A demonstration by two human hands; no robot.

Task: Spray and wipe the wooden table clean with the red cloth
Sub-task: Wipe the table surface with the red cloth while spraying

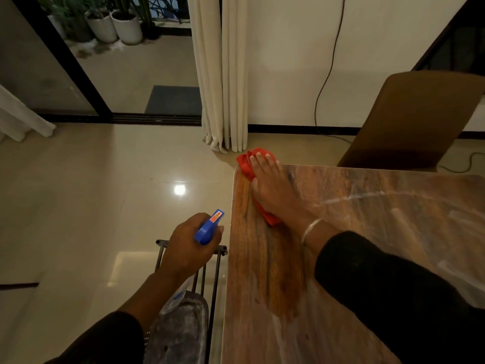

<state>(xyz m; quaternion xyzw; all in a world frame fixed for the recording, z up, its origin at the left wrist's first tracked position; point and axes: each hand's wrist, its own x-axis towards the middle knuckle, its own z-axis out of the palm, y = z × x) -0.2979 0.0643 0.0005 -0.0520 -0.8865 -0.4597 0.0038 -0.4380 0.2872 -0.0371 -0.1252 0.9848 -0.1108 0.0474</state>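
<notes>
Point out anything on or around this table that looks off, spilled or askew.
Whitish smears streak the wooden table right of the right hand, which presses the red cloth at the far corner, partly over the edge. A darker patch near the left edge looks wet. Nothing looks damaged.

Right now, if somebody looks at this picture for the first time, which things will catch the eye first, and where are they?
The red cloth stands out most: the right hand presses it flat on the far left corner of the wooden table. Next comes the blue spray bottle, gripped by the left hand just off the table's left edge, above the floor. White smeary streaks also show across the tabletop to the right.
</notes>
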